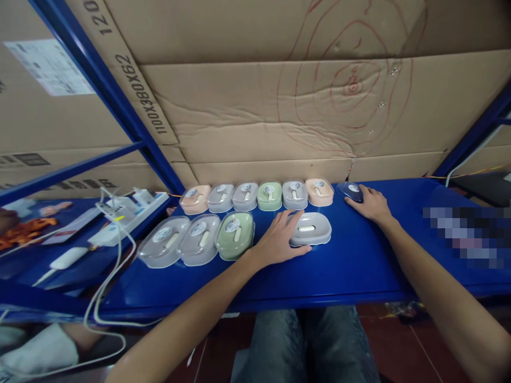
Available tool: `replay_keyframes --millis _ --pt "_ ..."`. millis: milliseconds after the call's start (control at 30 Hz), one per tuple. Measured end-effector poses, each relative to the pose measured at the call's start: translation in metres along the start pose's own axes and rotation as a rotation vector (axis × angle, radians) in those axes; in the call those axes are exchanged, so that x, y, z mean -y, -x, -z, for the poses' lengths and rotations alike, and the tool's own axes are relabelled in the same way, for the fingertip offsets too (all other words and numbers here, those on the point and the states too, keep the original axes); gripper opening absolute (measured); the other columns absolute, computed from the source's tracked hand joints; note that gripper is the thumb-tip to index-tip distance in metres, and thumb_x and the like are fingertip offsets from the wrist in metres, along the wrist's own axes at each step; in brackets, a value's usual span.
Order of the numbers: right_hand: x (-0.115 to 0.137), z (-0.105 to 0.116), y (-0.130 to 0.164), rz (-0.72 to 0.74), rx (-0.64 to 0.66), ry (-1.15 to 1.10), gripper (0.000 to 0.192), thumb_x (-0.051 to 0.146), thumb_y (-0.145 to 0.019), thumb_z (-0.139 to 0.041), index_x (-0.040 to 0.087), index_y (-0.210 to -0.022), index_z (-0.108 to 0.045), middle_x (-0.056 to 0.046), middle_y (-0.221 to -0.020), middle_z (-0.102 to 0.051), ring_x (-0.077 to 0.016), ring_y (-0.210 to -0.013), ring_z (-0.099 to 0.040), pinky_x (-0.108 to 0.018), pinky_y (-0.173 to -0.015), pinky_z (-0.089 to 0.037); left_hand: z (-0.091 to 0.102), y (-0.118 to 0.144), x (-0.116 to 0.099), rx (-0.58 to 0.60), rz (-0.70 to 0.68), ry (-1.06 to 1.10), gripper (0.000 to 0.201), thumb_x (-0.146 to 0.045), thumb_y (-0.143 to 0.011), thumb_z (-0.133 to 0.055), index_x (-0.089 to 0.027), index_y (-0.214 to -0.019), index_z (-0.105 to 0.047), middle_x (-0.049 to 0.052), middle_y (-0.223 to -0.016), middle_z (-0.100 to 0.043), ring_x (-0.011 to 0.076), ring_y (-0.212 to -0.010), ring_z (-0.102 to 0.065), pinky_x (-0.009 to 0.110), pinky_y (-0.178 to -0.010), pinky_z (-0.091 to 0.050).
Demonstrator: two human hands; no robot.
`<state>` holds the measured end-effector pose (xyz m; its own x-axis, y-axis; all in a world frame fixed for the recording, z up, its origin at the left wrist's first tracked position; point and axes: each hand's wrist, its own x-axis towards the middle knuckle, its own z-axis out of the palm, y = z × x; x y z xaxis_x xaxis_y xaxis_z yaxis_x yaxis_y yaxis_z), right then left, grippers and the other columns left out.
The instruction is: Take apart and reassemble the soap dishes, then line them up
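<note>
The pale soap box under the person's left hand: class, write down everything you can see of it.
The pale soap box is an oval, grey-white case that looks like plastic, with a small white oblong piece on top. It lies flat on the blue shelf, at the right end of the front row, apart from the green box. The left hand rests against its left side, fingers over its top edge.

A patch at the right of the frame [465, 236] is pixelated; the grey soap box [310, 229] is partly hidden by the left hand [279, 239].

On the shelf [351, 271], 6 soap boxes [257, 195] line up behind 4 nearer ones [199, 239].
</note>
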<state>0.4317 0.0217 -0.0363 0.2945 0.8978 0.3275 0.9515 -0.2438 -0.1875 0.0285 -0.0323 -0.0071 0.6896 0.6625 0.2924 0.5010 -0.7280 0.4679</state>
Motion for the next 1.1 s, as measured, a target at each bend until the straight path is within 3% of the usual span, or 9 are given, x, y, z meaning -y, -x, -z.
replay_keyframes --millis 133,233,333,400,500,633,700,833,1100 --pt "-0.002 -0.001 0.003 0.001 -0.024 -0.036 0.104 0.083 -0.092 -0.054 0.007 -0.163 -0.045 -0.032 -0.160 -0.054 -0.0505 -0.146 -0.054 -0.063 -0.119 -0.044 0.003 0.001 0.001 0.019 0.039 0.064 0.101 -0.053 -0.087 -0.083 -0.026 -0.171 -0.034 0.017 -0.164 -0.043 0.0394 -0.152 -0.044 0.059 -0.129 -0.038" --pt "-0.001 0.005 0.009 -0.011 -0.147 -0.090 0.098 0.079 -0.097 -0.051 0.006 -0.163 -0.045 -0.033 -0.164 -0.049 -0.0507 -0.153 -0.046 -0.065 -0.122 -0.040 0.006 0.002 0.001 0.026 0.054 0.088 0.102 -0.049 -0.086 -0.084 -0.026 -0.171 -0.034 0.016 -0.157 -0.050 0.0387 -0.149 -0.045 0.059 -0.128 -0.039" --pt "0.016 0.020 0.022 0.150 -0.310 -0.184 0.082 0.071 -0.102 -0.047 0.011 -0.158 -0.052 -0.028 -0.161 -0.052 -0.0481 -0.153 -0.045 -0.067 -0.124 -0.038 0.008 0.001 0.000 0.021 0.059 0.096 0.099 -0.047 -0.085 -0.084 -0.026 -0.169 -0.037 0.015 -0.151 -0.055 0.0390 -0.145 -0.047 0.059 -0.126 -0.040" --pt "0.037 0.031 0.035 0.320 -0.331 -0.324 0.071 0.068 -0.103 -0.050 0.019 -0.154 -0.057 -0.023 -0.156 -0.058 -0.0437 -0.148 -0.052 -0.064 -0.124 -0.042 0.010 0.001 -0.001 0.023 0.065 0.108 0.098 -0.046 -0.084 -0.084 -0.025 -0.168 -0.039 0.015 -0.150 -0.056 0.0393 -0.144 -0.047 0.059 -0.125 -0.040" --pt "0.078 0.041 0.059 0.632 -0.159 -0.601 0.066 0.063 -0.102 -0.062 0.028 -0.158 -0.054 -0.016 -0.149 -0.065 -0.0384 -0.133 -0.065 -0.059 -0.116 -0.052 0.011 0.000 -0.002 0.037 0.081 0.133 0.100 -0.046 -0.082 -0.086 -0.023 -0.167 -0.039 0.016 -0.150 -0.056 0.0396 -0.144 -0.046 0.059 -0.125 -0.039" --pt "0.118 0.036 0.086 0.939 0.146 -0.698 0.094 0.065 -0.089 -0.081 0.035 -0.169 -0.042 -0.013 -0.160 -0.059 -0.0401 -0.142 -0.060 -0.062 -0.119 -0.050 0.011 0.000 -0.002 0.027 0.086 0.169 0.099 -0.044 -0.081 -0.087 -0.022 -0.166 -0.041 0.016 -0.150 -0.056 0.0399 -0.144 -0.046 0.060 -0.125 -0.040" --pt "0.126 0.032 0.092 0.974 0.218 -0.671 0.096 0.063 -0.088 -0.084 0.037 -0.170 -0.042 -0.013 -0.157 -0.060 -0.0393 -0.143 -0.059 -0.063 -0.119 -0.051 0.011 0.000 -0.002 0.017 0.094 0.177 0.100 -0.044 -0.080 -0.089 -0.021 -0.165 -0.041 0.017 -0.152 -0.055 0.0411 -0.145 -0.046 0.060 -0.125 -0.040" --pt "0.125 0.031 0.091 0.959 0.235 -0.685 0.080 0.057 -0.091 -0.085 0.039 -0.162 -0.055 -0.012 -0.149 -0.063 -0.0369 -0.136 -0.064 -0.062 -0.116 -0.054 0.011 -0.001 -0.003 0.022 0.116 0.190 0.104 -0.046 -0.078 -0.090 -0.020 -0.165 -0.039 0.019 -0.158 -0.052 0.0432 -0.151 -0.043 0.061 -0.126 -0.039" --pt "0.124 0.033 0.086 0.878 0.242 -0.914 0.052 0.054 -0.095 -0.081 0.033 -0.143 -0.072 -0.010 -0.137 -0.072 -0.0311 -0.128 -0.071 -0.055 -0.112 -0.057 0.005 -0.003 0.003 -0.017 0.184 0.252 0.117 -0.043 -0.069 -0.095 -0.019 -0.165 -0.033 0.020 -0.163 -0.046 0.0421 -0.153 -0.041 0.062 -0.127 -0.038"
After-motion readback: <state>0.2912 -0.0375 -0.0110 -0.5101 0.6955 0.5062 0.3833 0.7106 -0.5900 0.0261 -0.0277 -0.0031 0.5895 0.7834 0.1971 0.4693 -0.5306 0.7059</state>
